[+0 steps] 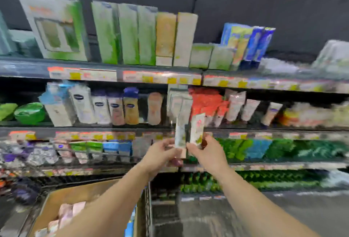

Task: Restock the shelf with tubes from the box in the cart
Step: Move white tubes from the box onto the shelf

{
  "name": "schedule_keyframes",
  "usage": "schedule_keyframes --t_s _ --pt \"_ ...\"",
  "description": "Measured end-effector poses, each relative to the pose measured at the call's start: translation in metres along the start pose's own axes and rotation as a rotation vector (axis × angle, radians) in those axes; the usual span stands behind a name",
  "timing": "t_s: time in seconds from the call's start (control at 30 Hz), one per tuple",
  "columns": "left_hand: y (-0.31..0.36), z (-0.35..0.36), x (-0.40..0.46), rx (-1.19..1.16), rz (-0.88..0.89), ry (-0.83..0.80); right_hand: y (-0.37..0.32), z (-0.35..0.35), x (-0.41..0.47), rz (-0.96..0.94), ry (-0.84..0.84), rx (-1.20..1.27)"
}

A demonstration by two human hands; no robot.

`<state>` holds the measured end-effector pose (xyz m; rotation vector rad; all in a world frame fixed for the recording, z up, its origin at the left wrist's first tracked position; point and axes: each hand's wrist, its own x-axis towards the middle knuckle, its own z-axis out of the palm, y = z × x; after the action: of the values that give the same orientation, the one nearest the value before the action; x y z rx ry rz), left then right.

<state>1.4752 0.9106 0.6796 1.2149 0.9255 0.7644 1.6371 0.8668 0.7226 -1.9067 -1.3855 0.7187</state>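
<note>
We've got one tube (180, 132) pinched in left hand (160, 154), another tube (197, 130) in right hand (209, 154), just below middle shelf (113, 129); loose grip near caps could drop either, or knock standing tubes

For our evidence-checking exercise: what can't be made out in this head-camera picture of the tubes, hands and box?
- Print on the left tube and right tube: motion-blurred.
- Tube bottoms: hidden by the left hand and right hand.
- Box contents: blurred, behind the left forearm, cut by the bottom edge.
</note>
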Motion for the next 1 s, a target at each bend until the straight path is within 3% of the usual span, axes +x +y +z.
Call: schedule_keyframes --t_s 0.33,0.63,0.83,1.0 --pt "0.068 0.273 0.035 -0.134 0.029 -0.467 0.099 -0.249 -0.063 0.025 0.291 0.034" --pt "0.095 0.403 0.123 0.008 0.105 -0.520 0.171 -0.364 -0.032 0.110 0.474 0.082" --pt "0.113 0.453 0.233 -0.057 0.136 -0.479 0.209 -0.435 0.052 0.157 0.521 0.107" --pt "0.167 0.495 0.330 0.086 0.268 -0.489 0.234 -0.504 0.140 0.174 0.573 0.135"
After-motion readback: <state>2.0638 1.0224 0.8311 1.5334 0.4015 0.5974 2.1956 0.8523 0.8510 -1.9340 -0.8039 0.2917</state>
